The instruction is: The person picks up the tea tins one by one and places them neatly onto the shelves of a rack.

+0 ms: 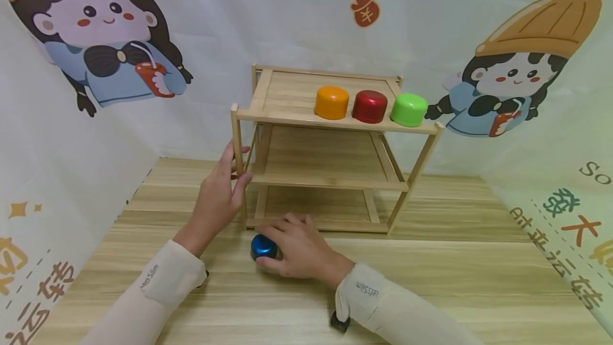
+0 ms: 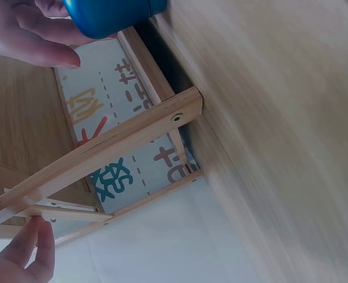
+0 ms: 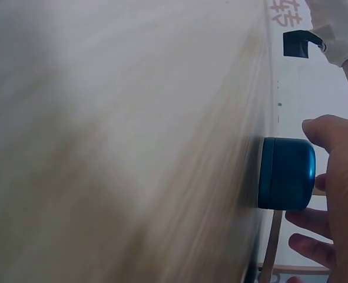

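A shiny blue round-topped cup stands on the table just before the rack's front left foot. My right hand holds it from the right, thumb on the near side and index finger on the far side. In the right wrist view the cup fits between the thumb and fingers, its flat base at the tabletop. My left hand grips the front left post of the wooden rack; the left wrist view shows its fingertips pinching a thin rail.
Orange, red and green cups line the front right of the rack's top shelf. Below are two more shelves. A printed curtain surrounds the wood-grain table at the back and sides.
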{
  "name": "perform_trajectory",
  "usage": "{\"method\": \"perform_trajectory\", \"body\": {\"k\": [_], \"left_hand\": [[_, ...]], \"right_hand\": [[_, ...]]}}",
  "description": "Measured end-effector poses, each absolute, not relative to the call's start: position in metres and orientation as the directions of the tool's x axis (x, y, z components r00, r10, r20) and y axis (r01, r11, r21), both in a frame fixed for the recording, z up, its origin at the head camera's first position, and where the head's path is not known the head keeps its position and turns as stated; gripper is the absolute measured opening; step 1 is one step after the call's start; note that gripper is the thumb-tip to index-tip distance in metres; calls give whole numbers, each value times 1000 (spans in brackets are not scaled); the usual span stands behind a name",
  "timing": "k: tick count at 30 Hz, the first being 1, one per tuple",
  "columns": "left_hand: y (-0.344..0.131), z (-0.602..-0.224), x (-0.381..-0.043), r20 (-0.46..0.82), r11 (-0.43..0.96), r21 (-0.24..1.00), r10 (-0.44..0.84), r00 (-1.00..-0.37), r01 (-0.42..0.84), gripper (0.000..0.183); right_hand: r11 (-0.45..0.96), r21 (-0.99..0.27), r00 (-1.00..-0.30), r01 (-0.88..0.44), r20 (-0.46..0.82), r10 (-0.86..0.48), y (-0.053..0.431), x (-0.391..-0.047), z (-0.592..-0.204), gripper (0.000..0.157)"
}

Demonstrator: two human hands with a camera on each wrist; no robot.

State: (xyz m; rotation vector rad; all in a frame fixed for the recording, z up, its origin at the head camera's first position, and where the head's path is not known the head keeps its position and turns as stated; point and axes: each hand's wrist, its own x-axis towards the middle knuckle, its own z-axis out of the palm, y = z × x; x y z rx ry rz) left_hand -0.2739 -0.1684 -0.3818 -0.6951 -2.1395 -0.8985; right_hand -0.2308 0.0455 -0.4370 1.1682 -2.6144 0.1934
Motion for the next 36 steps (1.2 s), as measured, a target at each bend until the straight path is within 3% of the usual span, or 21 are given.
{"method": "perform_trajectory", "body": {"k": [23, 36], "left_hand": [[-168, -380, -271, 747, 620, 410, 192, -636, 669, 75], [-168, -381, -272, 761, 626, 389, 194, -619, 676, 75]], "right_hand": [[660, -3, -639, -751, 251, -727, 42, -231, -444, 65], [671, 4, -650, -741, 243, -720, 40, -232, -445, 65]]}}
